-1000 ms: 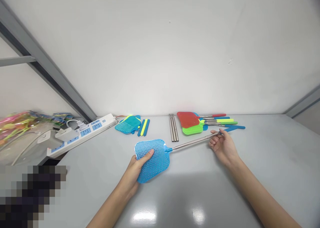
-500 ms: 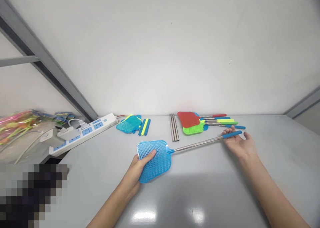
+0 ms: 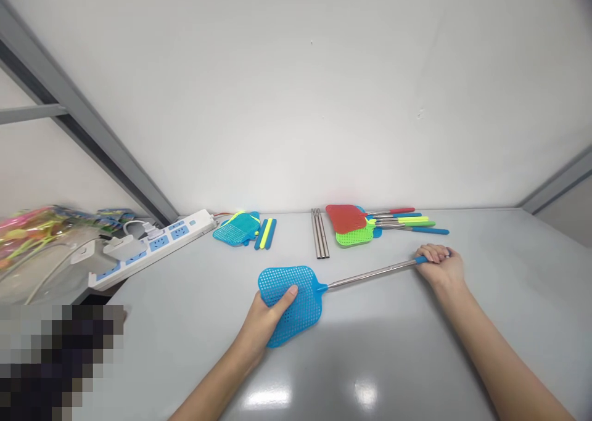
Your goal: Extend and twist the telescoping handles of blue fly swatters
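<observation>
A blue fly swatter (image 3: 303, 310) with a perforated head, a metal rod and a blue grip is held slanting over the table, grip end farther off to the right. My left hand (image 3: 261, 328) clasps the head from its left side, thumb on the upper face, the other fingers hidden beneath. Around the blue grip my right hand (image 3: 441, 267) is closed; just a bit of the grip shows at either side of the fingers. Behind it lies a stack of fly swatters with a red head (image 3: 346, 219) on top and a green head (image 3: 354, 236) below.
Several metal rods (image 3: 320, 233) lie side by side near the wall. Left of them are loose grips, one of them yellow (image 3: 266, 233), and blue swatter heads (image 3: 238, 228). A white power strip (image 3: 157, 248) with plugs and plastic-bagged items (image 3: 37, 236) occupy the left side.
My right hand has gone from open beneath the grip to closed around it. The swatter has shifted slightly down and right, with my left hand still on its head.
</observation>
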Demonstrator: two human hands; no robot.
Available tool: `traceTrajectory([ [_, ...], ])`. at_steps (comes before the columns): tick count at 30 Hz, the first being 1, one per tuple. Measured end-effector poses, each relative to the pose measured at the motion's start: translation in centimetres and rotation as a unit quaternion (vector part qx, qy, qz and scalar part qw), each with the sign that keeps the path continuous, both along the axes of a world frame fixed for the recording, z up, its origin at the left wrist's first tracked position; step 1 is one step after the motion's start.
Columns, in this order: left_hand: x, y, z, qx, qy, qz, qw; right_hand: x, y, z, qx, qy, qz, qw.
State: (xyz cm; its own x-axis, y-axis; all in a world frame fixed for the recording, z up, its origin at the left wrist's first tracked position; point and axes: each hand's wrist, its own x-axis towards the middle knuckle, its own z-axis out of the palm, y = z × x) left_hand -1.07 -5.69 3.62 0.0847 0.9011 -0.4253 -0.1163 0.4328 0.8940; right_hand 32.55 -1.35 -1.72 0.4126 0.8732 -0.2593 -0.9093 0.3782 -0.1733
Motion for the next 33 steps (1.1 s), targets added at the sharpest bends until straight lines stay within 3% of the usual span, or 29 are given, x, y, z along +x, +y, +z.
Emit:
traceTrajectory([
  [10, -0.2, 0.0, 0.3, -0.002, 0.004, 0.000, 1.000, -0.6, -0.2, 0.2, 0.005, -0.079, 0.001, 0.997],
  [19, -0.6, 0.3, 0.4, -0.017, 0.008, -0.001, 1.000, -0.8, -0.3, 0.2, 0.019, -0.021, 0.004, 1.000],
  [33, -0.7, 0.5, 0.6, -0.046, 0.004, 0.016, 0.999, -1.4, -0.3, -0.1, 0.046, -0.067, 0.011, 0.997],
])
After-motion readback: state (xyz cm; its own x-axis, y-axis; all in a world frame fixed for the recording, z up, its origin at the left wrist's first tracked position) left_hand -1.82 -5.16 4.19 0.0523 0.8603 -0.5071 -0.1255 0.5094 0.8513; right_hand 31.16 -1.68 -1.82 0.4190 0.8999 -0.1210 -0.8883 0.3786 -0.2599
